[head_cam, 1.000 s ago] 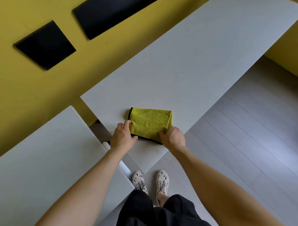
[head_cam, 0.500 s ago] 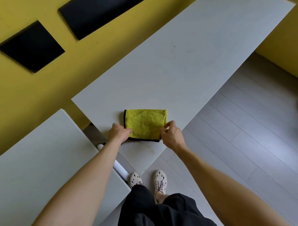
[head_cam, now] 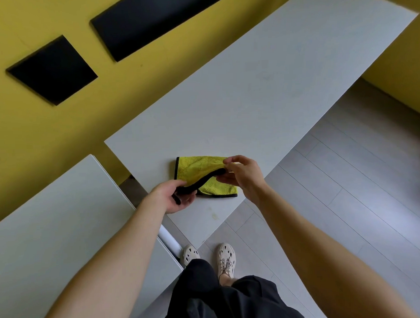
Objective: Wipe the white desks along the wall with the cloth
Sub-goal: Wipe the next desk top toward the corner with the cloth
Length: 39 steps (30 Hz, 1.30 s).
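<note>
Yellow cloth (head_cam: 196, 167), flat on the near-left end of the long white desk (head_cam: 261, 97) half a second ago, now has its near black-trimmed edge lifted, left hand (head_cam: 174, 195) and right hand (head_cam: 243, 174) each pinching it; looks like refolding, wiping not started.

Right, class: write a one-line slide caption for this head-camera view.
Left hand and right hand pinch the black edge of a yellow cloth on a white desk.

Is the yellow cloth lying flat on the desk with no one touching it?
No, the left hand and the right hand each pinch the cloth by its black-trimmed edge and hold that edge raised above the desk.
</note>
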Each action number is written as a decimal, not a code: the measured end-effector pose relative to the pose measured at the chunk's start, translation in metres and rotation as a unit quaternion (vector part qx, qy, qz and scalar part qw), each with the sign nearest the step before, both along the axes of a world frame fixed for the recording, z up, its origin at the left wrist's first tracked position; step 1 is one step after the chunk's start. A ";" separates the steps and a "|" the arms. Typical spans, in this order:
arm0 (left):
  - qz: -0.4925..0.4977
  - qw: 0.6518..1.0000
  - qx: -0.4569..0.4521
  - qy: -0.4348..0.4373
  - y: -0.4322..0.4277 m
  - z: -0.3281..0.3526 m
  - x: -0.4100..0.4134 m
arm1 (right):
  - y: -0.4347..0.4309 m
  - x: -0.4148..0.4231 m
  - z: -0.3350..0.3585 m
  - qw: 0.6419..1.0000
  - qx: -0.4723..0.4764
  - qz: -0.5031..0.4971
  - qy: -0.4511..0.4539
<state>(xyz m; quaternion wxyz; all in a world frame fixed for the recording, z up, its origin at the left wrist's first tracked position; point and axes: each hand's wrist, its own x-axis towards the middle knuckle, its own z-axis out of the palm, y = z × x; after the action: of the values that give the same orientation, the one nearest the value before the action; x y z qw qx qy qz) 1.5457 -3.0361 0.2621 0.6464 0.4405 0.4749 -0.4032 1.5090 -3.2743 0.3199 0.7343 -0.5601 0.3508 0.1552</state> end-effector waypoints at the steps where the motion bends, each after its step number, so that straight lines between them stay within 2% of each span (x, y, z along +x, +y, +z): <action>1: -0.006 1.000 -0.001 0.001 0.001 0.001 0.001 | -0.002 0.000 0.001 1.000 0.003 -0.004 0.007; 4: -0.064 0.997 0.034 -0.013 -0.001 0.013 0.015 | -0.005 0.012 0.007 1.000 0.010 -0.002 0.015; 7: -0.047 0.988 0.098 -0.109 -0.008 0.032 0.046 | -0.007 0.040 0.020 1.000 -0.017 0.011 -0.013; 11: -0.015 0.952 0.183 -0.245 -0.022 0.054 0.061 | -0.013 0.057 0.029 0.990 -0.121 0.030 -0.068; 13: -0.080 0.947 0.197 -0.242 -0.023 0.041 0.038 | -0.020 0.036 0.015 0.975 -0.198 0.073 -0.067; 14: -0.149 0.942 0.203 -0.221 -0.021 0.031 0.022 | -0.024 0.019 0.003 0.959 -0.252 0.121 -0.048; 15: -0.230 0.928 0.216 -0.196 -0.017 0.018 0.005 | -0.028 0.000 -0.009 0.930 -0.315 0.189 -0.017; 16: -0.324 0.897 0.248 -0.173 -0.011 0.010 -0.009 | -0.033 -0.019 -0.023 0.888 -0.379 0.261 0.012; 18: -0.455 0.794 0.360 -0.182 0.005 -0.002 -0.026 | -0.036 -0.042 -0.046 0.806 -0.486 0.338 0.009; 19: -0.485 0.743 0.413 -0.207 0.013 0.000 -0.028 | -0.033 -0.045 -0.054 0.787 -0.518 0.335 -0.035; 21: -0.524 0.667 0.463 -0.256 0.028 0.008 -0.023 | -0.020 -0.031 -0.068 0.745 -0.560 0.318 -0.174; 22: -0.558 0.629 0.469 -0.269 0.035 0.013 -0.016 | -0.013 -0.018 -0.075 0.712 -0.571 0.335 -0.233; 24: -0.623 0.562 0.470 -0.273 0.048 0.014 0.003 | -0.003 0.012 -0.087 0.610 -0.589 0.445 -0.289; 25: -0.646 0.541 0.471 -0.262 0.053 0.013 0.015 | 0.000 0.026 -0.095 0.560 -0.593 0.497 -0.296; 26: -0.665 0.521 0.474 -0.249 0.057 0.011 0.028 | 0.004 0.035 -0.104 0.525 -0.592 0.532 -0.302; 27: -0.675 0.511 0.476 -0.236 0.062 0.008 0.041 | 0.008 0.037 -0.113 0.512 -0.590 0.547 -0.303; 28: -0.680 0.506 0.483 -0.221 0.066 0.006 0.054 | 0.017 0.031 -0.120 0.523 -0.591 0.539 -0.294; 31: -0.694 0.494 0.488 -0.190 0.079 -0.003 0.081 | 0.054 -0.009 -0.129 0.587 -0.601 0.480 -0.254; 32: -0.696 0.497 0.483 -0.189 0.083 -0.007 0.084 | 0.064 -0.021 -0.127 0.591 -0.597 0.479 -0.253; 34: -0.698 0.498 0.473 -0.202 0.088 -0.014 0.085 | 0.069 -0.033 -0.122 0.576 -0.590 0.494 -0.275; 37: -0.705 0.476 0.478 -0.217 0.091 -0.017 0.085 | 0.043 -0.007 -0.117 0.522 -0.612 0.520 -0.287; 39: -0.711 0.459 0.485 -0.220 0.090 -0.016 0.085 | 0.017 0.032 -0.117 0.529 -0.651 0.482 -0.254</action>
<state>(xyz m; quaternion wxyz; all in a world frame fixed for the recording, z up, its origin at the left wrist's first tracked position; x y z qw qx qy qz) 1.6304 -2.9462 0.2464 -0.0991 0.9419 -0.0419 -0.3181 1.5414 -3.2569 0.2030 0.0381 -0.9826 -0.1698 0.0651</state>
